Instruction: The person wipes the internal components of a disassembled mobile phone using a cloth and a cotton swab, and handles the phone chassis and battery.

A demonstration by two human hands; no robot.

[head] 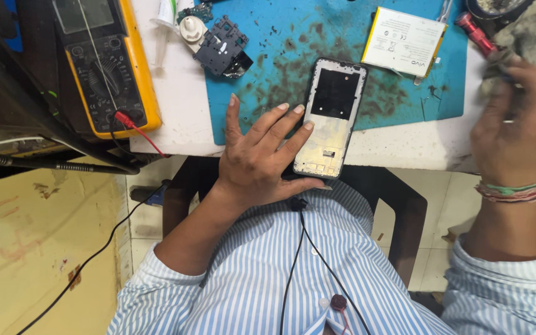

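holding an opened phone frame at the bench edge

resting across the lower centre of the frame, the left hand [259,158] lies flat with fingers spread, its fingertips and thumb pressing against the left side of the phone frame [332,118]; it steadies the frame rather than closing round it. the phone frame lies face down with its back off, a dark rectangle in its upper half and bare metal below, its top on the blue mat [293,56] and its lower end reaching past the white bench top [175,118] toward the person's lap.

at the right edge of the frame the right hand [519,133] is curled around a grey rag [522,37], fingers closed on the cloth, well apart from the phone frame.

the blue mat is heavily stained with dark smudges. on it, in the upper right, lies a flat white battery [401,40], with a red pen-like tool [476,34] just beside it. in the upper centre sits a black plastic inner cover [223,48] near a small white round part [192,28]. a yellow multimeter [103,62] lies at the upper left with a red lead plugged in.

below the bench, a dark chair shows over pale floor tiles, and a yellowish surface fills the lower left.
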